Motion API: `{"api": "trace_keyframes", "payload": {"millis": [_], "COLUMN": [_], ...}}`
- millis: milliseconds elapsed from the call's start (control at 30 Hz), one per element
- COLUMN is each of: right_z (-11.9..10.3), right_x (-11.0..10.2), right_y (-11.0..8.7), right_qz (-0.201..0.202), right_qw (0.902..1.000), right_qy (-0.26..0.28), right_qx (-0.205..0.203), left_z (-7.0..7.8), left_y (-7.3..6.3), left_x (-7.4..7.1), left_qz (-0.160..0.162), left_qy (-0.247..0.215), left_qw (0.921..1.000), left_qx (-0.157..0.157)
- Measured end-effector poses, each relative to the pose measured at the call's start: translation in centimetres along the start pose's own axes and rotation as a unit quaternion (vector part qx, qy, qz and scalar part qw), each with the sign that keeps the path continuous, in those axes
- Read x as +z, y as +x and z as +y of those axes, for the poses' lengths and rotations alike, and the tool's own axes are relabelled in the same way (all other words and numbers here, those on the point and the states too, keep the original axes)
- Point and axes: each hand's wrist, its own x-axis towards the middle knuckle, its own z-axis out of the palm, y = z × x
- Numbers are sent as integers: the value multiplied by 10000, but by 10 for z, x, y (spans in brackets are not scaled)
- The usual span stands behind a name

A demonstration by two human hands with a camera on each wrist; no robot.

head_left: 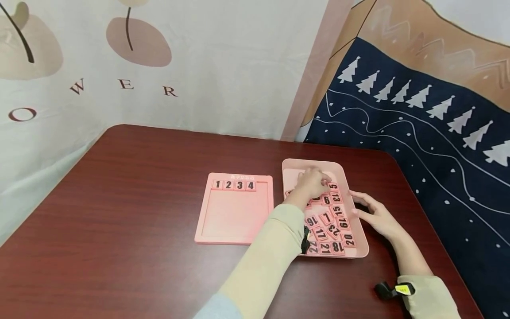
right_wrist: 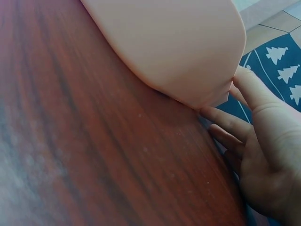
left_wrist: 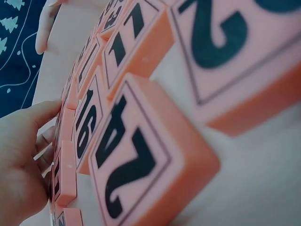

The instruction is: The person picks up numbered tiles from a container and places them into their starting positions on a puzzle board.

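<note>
My left hand [head_left: 312, 184] reaches into a pink tray [head_left: 360, 241] of loose number tiles, its fingertips beside the number 5 tile [head_left: 333, 186]. Whether they pinch a tile is hidden. In the left wrist view that hand [left_wrist: 21, 160] is behind several tiles, with the number 24 tile [left_wrist: 129, 157] close to the camera. My right hand [head_left: 376, 215] touches the tray's right side from outside. The right wrist view has its thumb and fingers spread against the tray wall [right_wrist: 174, 42]. Left of the tray lies a pink puzzle board [head_left: 235, 217] with tiles 1 to 4 [head_left: 233, 185] along its top row.
The dark red-brown table [head_left: 119, 212] extends around the board and tray. Behind it hangs a pale printed cloth [head_left: 231, 66]. A navy cloth with white trees [head_left: 422, 128] hangs at the right edge. My left forearm [head_left: 264, 259] crosses the board's lower right corner.
</note>
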Motion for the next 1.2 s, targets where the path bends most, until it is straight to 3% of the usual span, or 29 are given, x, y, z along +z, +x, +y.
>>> {"api": "trace_keyframes", "payload": {"millis": [233, 433, 600, 767, 1067, 1200], "right_z": [-3, -4, -5, -4, -4, -4], "right_x": [0, 1, 0, 1, 0, 2], "right_y": [0, 1, 1, 0, -1, -1], "right_qz": [-73, -114, -65, -62, -10, 0], "right_qw": [9997, 9998, 9998, 9997, 9999, 9998], "right_qy": [202, 164, 172, 194, 125, 143], "right_qx": [-124, -65, -81, -159, -112, -107], "left_z": [12, 15, 12, 8, 6, 6], "left_y": [2, 3, 2, 0, 1, 0], "left_x": [4, 5, 4, 3, 2, -2], "left_qz": [174, 194, 258, 181, 321, 467], "left_qy": [320, 205, -65, -103, 82, -76], "left_qw": [9987, 9983, 9991, 9997, 9992, 9983], "left_qx": [-347, -508, -315, -111, 214, 337]}}
